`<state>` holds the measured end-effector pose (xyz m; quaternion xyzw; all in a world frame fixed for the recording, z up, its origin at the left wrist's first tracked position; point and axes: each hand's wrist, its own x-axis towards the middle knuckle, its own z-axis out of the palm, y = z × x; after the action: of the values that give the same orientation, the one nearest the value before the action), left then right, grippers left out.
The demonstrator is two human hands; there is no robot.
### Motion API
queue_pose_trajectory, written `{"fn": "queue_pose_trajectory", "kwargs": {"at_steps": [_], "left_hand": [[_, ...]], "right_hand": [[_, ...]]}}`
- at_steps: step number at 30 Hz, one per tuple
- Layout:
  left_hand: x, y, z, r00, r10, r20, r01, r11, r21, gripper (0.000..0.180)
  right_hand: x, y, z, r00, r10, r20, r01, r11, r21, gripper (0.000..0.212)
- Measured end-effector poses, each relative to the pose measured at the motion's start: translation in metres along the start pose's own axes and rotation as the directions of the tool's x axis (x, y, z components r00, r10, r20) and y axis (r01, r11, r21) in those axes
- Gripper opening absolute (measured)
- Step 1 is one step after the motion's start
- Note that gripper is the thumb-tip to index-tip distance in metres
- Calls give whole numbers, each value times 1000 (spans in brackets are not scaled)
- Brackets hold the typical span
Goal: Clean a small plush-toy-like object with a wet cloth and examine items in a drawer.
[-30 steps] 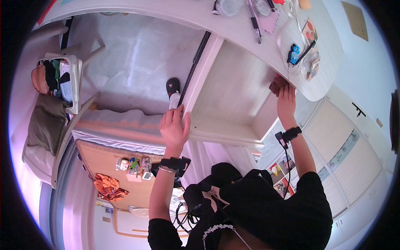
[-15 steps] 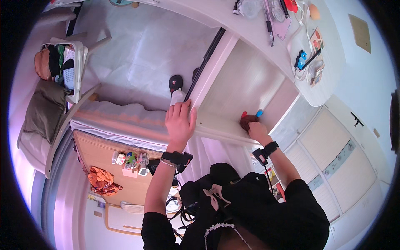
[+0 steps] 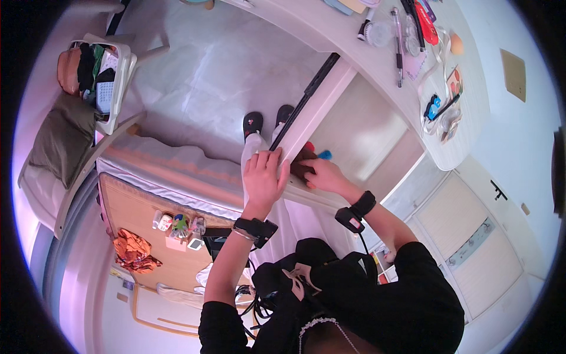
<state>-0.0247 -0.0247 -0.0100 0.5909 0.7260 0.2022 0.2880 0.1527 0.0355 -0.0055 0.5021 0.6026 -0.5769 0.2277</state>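
A pale drawer is pulled out from under the desk. My left hand rests on the drawer's near left corner, its fingers laid out over the edge by the dark slide rail and the thumb apart. Inside the drawer, at the near left, my right hand grips a soft brown thing that has a red part and a blue part. Its exact kind cannot be made out, and my right fingers and the drawer's side hide some of it.
Above the drawer, the white desk carries pens, a red tool, ribbon and a blue trinket. My bed lies to the left. A chair with a white basket stands farther left. White cabinets are at the right.
My right hand has moved left along the drawer's near side with the brown thing in it. The left hand stays on the drawer corner. The whole view has shifted slightly.
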Motion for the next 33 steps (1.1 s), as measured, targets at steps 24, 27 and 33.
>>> {"fn": "queue_pose_trajectory", "kwargs": {"at_steps": [24,27,33], "left_hand": [[1,1,-5,1000,8,16,-6,994,-105,16],[3,5,-5,1000,0,14,2,995,-104,14],[-3,0,-2,1000,-13,17,14,995,-103,16]], "right_hand": [[14,14,-48,911,141,-387,253,550,796,51],[-11,11,-31,981,92,-174,136,321,937,53],[-47,11,-38,967,122,-224,234,-80,969,56]]}}
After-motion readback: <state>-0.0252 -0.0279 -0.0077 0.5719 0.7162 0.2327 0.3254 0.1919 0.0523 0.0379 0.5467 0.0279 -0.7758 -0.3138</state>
